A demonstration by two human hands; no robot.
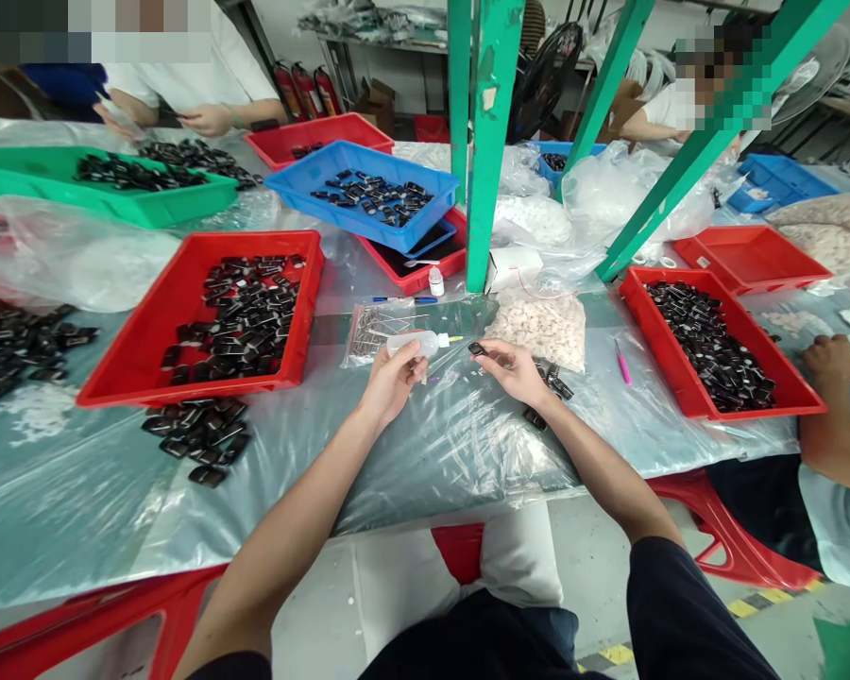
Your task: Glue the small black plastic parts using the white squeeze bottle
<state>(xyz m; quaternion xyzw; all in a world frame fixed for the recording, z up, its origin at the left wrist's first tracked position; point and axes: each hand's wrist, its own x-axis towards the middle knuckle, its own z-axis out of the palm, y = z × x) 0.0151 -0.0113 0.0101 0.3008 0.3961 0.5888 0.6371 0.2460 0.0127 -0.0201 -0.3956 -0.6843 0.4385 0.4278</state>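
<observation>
1. The left hand (pixel 394 380) is curled around a small squeeze bottle (pixel 412 344). The bottle is soft, translucent white plastic, lying sideways, with its thin nozzle pointing toward the other hand.
2. The right hand (pixel 516 370) pinches a small black part (pixel 477 349) between thumb and fingertips. The part is glossy and blocky and sits just off the nozzle tip, above the counter (pixel 467 449).
3. A crinkled, shiny clear film (pixel 71 501) covers the counter.
4. To the left, a rectangular red tray (pixel 142 351) of smooth hard plastic holds many of the same black pieces.
5. A loose heap (pixel 199 433) of them lies on the film just in front of that tray.
6. Behind the bottle lies a flat clear bag (pixel 374 332) of thin metal pins.
7. Beside it is a plump bag of white pieces (pixel 539 327), pebbly in texture.
8. A slim pink pen (pixel 621 363) lies between that bag and a second red tray (pixel 670 364).
9. A co-worker's hand (pixel 831 363) rests at the far right.
</observation>
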